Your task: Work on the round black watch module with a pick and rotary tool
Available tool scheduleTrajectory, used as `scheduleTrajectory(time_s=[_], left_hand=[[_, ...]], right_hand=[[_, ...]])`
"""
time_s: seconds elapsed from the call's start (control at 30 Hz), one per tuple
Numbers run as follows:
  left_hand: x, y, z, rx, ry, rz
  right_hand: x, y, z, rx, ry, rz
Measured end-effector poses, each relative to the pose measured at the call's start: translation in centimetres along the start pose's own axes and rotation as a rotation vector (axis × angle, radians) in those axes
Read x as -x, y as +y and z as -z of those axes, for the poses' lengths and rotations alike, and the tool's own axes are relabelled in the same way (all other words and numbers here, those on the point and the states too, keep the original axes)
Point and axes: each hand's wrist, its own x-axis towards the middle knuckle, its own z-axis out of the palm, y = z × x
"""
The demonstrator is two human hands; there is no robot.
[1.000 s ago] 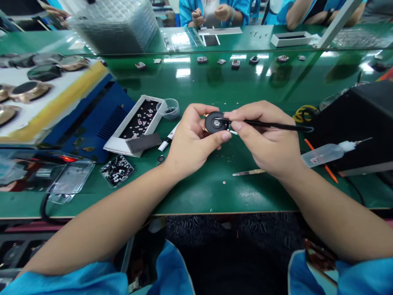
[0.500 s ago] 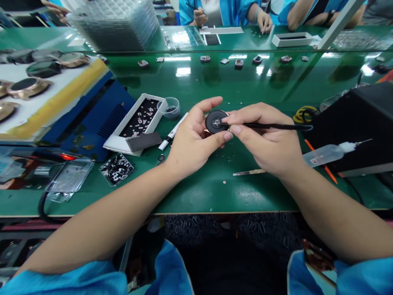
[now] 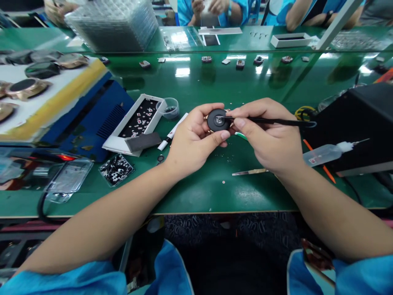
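My left hand (image 3: 196, 137) is closed around the edge of a round watch case (image 3: 212, 124), its black back turned up and a small silvery patch at its centre. In my right hand (image 3: 272, 137) is a pair of black tweezers (image 3: 273, 121), pinched between thumb and fingers. Their thin tip reaches the silvery centre of the back; whether it grips a part there is too small to tell. Beneath the right hand a thin blade-like tool (image 3: 248, 172) lies on the green table. A bit of something green (image 3: 241, 135) shows between the hands.
To the left are a white box of small parts (image 3: 123, 144), a clear cup (image 3: 170, 114), a marker (image 3: 168, 139) and a tray of black parts (image 3: 116, 170). A dropper bottle (image 3: 325, 155) and black device (image 3: 362, 119) stand right. Co-workers sit across.
The watch case has shifted slightly right and tilted up in my left hand, whose fingers have curled closer. My right fingertips have drawn back from its face. A green piece now shows between the hands.
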Motion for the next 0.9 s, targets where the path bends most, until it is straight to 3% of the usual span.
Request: scheduleTrajectory(time_s=[0.17,0.33,0.63,0.9], left_hand=[[0.06,-0.08,-0.01,-0.012,0.009,-0.002],[0.09,-0.03,-0.12,-0.023,0.008,-0.002],[0.24,-0.21,-0.03,-0.041,0.006,0.009],[0.05,-0.9,0.59,-0.087,-0.046,-0.089]], right_hand=[[-0.18,-0.25,0.14,-0.051,-0.063,0.028],[-0.13,-0.55,0.04,-0.007,0.003,-0.043],[-0.25,-0.43,0.29,0.041,-0.019,-0.08],[-0.28,-0.33,0.02,-0.064,0.001,-0.071]])
